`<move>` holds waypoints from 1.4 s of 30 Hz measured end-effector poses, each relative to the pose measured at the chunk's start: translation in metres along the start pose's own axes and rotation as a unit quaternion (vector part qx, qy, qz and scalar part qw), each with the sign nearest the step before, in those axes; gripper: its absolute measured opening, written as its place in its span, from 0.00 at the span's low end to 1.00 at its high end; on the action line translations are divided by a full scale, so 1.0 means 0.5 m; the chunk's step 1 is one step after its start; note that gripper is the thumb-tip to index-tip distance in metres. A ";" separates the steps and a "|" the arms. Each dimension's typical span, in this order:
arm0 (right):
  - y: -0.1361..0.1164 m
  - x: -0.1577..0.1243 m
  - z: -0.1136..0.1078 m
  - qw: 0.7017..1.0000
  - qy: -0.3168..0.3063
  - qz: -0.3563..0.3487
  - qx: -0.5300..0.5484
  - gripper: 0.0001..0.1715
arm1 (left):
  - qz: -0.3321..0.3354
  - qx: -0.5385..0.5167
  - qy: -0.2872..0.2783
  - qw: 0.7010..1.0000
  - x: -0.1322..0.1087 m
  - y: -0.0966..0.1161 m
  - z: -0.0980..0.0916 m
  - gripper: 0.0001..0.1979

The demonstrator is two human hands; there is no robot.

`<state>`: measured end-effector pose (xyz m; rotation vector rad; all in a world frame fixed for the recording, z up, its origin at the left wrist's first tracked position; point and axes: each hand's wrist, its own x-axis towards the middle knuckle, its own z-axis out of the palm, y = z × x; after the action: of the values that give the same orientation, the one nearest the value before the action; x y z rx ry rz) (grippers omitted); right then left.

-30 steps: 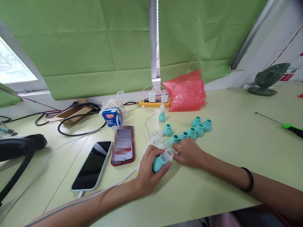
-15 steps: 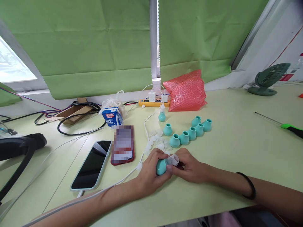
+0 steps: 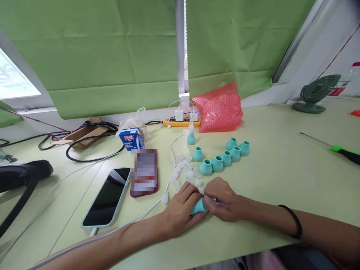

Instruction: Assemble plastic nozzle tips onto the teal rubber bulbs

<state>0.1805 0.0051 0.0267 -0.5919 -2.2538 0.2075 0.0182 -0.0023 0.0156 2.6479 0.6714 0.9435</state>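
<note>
Your left grip [image 3: 181, 210] wraps the teal bulb [image 3: 198, 207], right grip [image 3: 224, 198] pinches the clear piece [image 3: 216, 201] at its end: likely joining them; next press wants steady alignment.

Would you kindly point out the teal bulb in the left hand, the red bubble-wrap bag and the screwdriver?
Teal bulb [image 3: 198, 207], head view: exposed side of its body.
Red bubble-wrap bag [image 3: 221, 111], head view: middle of its front.
Screwdriver [image 3: 335, 149], head view: green part of its handle.

Count, clock centred on the two hands [image 3: 182, 210] [image 3: 222, 198]: held teal bulb [image 3: 198, 207] ×1, nozzled teal bulb [image 3: 191, 138] ×1 at 12 o'clock, open-necked teal bulbs [image 3: 226, 159] ×7 at 12–1, screwdriver [image 3: 341, 149] ×1 at 2, phones [image 3: 107, 198] ×2 at 9–10.
</note>
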 end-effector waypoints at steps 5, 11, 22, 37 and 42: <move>-0.004 0.000 -0.001 0.961 -0.081 0.168 0.204 0.20 | 0.087 0.026 0.014 0.996 -0.002 0.004 -0.007 0.08; 0.009 0.004 -0.008 0.900 -0.005 0.280 0.334 0.24 | 0.215 0.091 0.016 0.972 -0.001 0.010 -0.008 0.07; 0.071 0.070 -0.116 0.960 0.137 0.197 -0.143 0.17 | 0.071 0.125 -0.014 0.990 0.010 0.016 -0.013 0.19; 0.080 0.127 -0.101 0.959 -0.214 0.089 -0.161 0.11 | 0.108 0.031 0.006 0.994 0.006 0.010 -0.012 0.14; 0.072 0.136 -0.101 0.965 -0.198 0.055 -0.162 0.09 | 0.018 -0.038 0.031 0.999 0.004 0.009 -0.013 0.14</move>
<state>0.1902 0.0674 0.0939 -0.9162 -2.6701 0.0082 0.0170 -0.0050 0.0232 2.5826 0.5906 1.0448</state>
